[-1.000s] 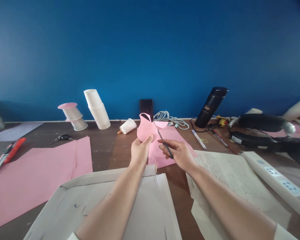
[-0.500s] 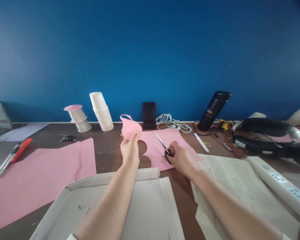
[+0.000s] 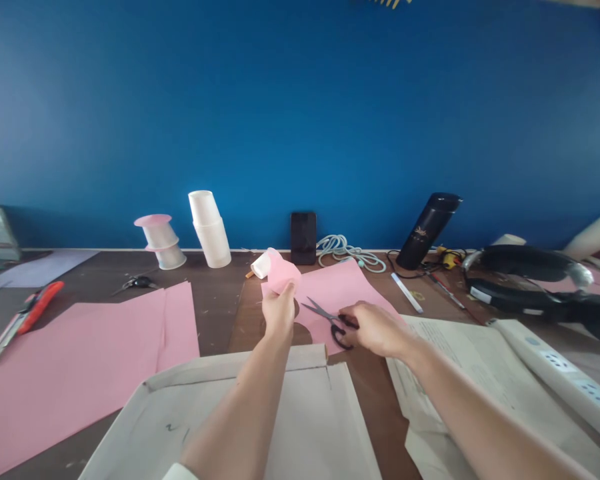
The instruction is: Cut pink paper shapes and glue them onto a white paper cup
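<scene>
At frame centre, left hand (image 3: 279, 310) pinches a pink paper cutout (image 3: 281, 274); right hand (image 3: 374, 328) rests loosely curled on scissors (image 3: 330, 319); flask (image 3: 429, 230) logo unreadable.

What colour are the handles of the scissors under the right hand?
Black. The scissors lie on pink paper, seen in the head view, the only one.

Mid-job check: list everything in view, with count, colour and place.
cut pink piece: 1, pink, held up in left hand
scissors: 1, black-handled, on pink sheet under right hand
pink sheet: 1, centre, notch cut out
large pink sheets: pink, left
paper cups: white, stacked, by wall
lying cup: 1, white, behind the cut piece
phone: 1, black, against wall
flask: 1, black, right
utility knife: 1, red, far left
left hand: gripping
right hand: on scissor handles
</scene>
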Tool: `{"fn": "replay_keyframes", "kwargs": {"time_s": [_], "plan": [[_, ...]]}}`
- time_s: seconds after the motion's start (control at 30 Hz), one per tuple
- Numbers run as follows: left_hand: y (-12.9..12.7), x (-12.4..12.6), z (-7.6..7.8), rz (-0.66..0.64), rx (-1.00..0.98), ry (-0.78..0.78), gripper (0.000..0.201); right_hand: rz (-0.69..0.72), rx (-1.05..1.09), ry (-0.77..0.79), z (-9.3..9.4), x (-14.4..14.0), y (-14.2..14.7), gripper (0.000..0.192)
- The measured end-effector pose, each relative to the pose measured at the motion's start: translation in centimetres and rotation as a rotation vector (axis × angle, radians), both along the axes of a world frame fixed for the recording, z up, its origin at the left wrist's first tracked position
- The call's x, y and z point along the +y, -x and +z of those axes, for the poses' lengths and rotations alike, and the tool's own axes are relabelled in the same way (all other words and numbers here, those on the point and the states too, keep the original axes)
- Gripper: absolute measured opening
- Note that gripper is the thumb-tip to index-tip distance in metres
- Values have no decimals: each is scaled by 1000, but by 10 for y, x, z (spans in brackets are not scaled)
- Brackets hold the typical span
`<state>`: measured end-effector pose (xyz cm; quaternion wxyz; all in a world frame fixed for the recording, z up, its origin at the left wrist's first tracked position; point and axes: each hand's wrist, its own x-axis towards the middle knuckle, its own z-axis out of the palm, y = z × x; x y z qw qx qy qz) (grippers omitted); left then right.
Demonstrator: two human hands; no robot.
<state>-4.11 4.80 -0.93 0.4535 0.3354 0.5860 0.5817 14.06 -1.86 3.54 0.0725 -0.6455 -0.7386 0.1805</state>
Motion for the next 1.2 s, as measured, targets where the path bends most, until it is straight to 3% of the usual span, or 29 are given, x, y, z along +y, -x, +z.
{"fn": "replay_keyframes", "kwargs": {"time_s": [0.1, 0.2, 0.33, 0.6, 0.87, 1.2], "plan": [[-1, 1, -3, -9, 59, 17, 29, -3, -38, -38, 5, 6, -3, 37], [-2, 0, -2, -18, 102, 4, 29, 7, -132, -144, 15, 24, 5, 31], [-1, -1, 1, -25, 145, 6, 30, 125, -74, -360, 21, 65, 26, 27], [-1, -2, 7, -52, 291, 51, 34, 54, 14, -485, -16, 137, 42, 26], [-2, 0, 3, -59, 291, 16, 31, 50, -3, -505, -23, 155, 41, 25], [-3, 3, -2, -74, 293, 19, 33, -12, -32, -546, -19, 153, 36, 28]]}}
